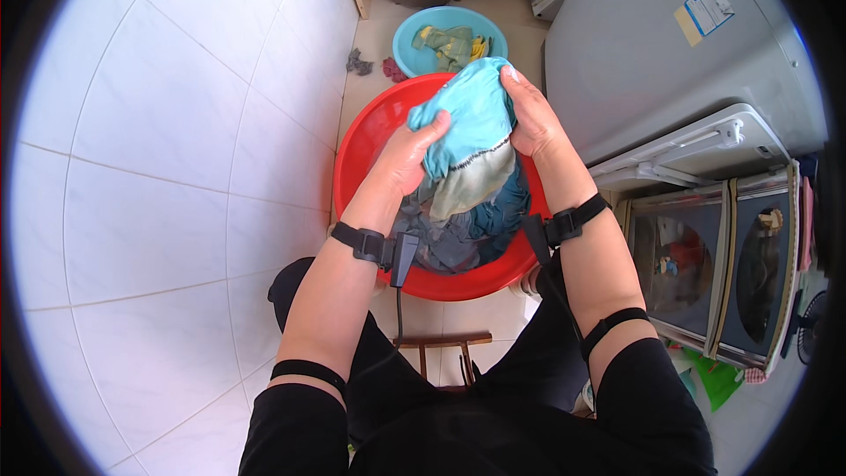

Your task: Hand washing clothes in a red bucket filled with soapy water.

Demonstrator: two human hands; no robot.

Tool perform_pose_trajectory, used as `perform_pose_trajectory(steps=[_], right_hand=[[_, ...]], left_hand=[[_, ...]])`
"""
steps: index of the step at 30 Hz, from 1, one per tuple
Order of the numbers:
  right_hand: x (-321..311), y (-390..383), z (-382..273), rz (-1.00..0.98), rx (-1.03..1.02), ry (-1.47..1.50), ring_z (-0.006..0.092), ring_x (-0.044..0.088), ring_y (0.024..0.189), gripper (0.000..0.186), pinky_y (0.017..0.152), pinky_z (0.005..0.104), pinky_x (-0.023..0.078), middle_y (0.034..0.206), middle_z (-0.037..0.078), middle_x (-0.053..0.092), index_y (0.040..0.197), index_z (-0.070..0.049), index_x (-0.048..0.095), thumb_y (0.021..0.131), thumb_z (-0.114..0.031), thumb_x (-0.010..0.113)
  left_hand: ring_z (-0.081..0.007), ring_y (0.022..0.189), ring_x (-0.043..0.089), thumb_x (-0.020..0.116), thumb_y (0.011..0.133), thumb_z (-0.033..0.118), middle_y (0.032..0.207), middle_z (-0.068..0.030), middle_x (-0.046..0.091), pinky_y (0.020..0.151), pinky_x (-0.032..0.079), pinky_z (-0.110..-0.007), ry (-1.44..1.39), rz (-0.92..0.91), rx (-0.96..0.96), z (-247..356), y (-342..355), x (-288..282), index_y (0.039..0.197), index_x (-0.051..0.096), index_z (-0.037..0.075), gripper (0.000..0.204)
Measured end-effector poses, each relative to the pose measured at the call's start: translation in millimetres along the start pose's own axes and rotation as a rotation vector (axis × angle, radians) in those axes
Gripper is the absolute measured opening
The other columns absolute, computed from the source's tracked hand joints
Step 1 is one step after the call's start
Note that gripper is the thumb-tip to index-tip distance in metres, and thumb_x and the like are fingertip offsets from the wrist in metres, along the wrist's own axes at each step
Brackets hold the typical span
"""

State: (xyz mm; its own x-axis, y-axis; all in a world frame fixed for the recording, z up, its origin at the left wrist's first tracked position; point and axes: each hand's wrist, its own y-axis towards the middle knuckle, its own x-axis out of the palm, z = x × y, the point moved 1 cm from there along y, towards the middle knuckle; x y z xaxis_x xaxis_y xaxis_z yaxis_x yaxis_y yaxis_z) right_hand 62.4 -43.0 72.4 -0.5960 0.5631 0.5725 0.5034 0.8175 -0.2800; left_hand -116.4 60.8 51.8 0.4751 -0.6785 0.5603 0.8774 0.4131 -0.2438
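A wet turquoise and cream garment point(471, 119) hangs bunched between my two hands, above the red basin point(361, 141). My left hand point(412, 152) is closed on its left side, thumb on top of the cloth. On the far right side, my right hand point(531, 110) pinches the fabric, its thumb near the upper edge. The cream lower part droops toward the basin, a dark jagged line dividing it from the turquoise. Inside the basin lie soaked grey and dark teal clothes point(449, 238), partly hidden by the garment and my forearms.
Behind the red basin stands a light blue basin point(405, 40) with green and yellow cloth. Small grey and dark red cloths point(393, 70) lie beside it. A tiled wall point(167, 176) borders the left; a grey appliance point(634, 53) and a glass-fronted cabinet point(679, 256) border the right.
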Motion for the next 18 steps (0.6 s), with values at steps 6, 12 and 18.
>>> perform_pose_trajectory(steps=[6, 12, 18], right_hand=[[35.5, -18.0, 60.3, 0.009, -0.208, -0.504, 0.0118, 0.065, 0.090, 0.027, 0.078, 0.0337, 0.054, 0.096, 0.005, 0.070, 0.112, -0.004, 0.067, 0.101, -0.029, 0.064], [23.1, -15.8, 90.2, 0.225, -0.502, -1.214, 0.0445, 0.066, 0.080, 0.037, 0.072, 0.0494, 0.053, 0.079, 0.024, 0.066, 0.087, -0.004, 0.064, 0.097, -0.039, 0.062], [58.5, -25.4, 107.4, 0.253, -0.497, -1.244, 0.0464, 0.066, 0.081, 0.039, 0.075, 0.0506, 0.053, 0.084, 0.025, 0.068, 0.094, -0.003, 0.063, 0.099, -0.041, 0.057]], left_hand=[[-0.0232, 0.112, 0.064, 0.052, 0.101, 0.059, 0.127, -0.0132, 0.064, 0.098, 0.052, -0.040, -0.292, 0.362, -0.028, -21.3, 19.7, -0.6, 0.131, 0.057, 0.000, 0.066], [-0.0199, 0.088, 0.065, 0.051, 0.104, 0.035, 0.103, -0.0047, 0.066, 0.078, 0.054, -0.036, -0.277, 0.225, -0.055, -68.9, 36.8, -3.7, 0.109, 0.061, 0.009, 0.028], [-0.0255, 0.084, 0.066, 0.057, 0.098, 0.035, 0.092, -0.0088, 0.064, 0.074, 0.055, -0.041, -0.286, 0.274, 0.060, -91.6, 44.8, -70.0, 0.095, 0.060, 0.008, 0.027]])
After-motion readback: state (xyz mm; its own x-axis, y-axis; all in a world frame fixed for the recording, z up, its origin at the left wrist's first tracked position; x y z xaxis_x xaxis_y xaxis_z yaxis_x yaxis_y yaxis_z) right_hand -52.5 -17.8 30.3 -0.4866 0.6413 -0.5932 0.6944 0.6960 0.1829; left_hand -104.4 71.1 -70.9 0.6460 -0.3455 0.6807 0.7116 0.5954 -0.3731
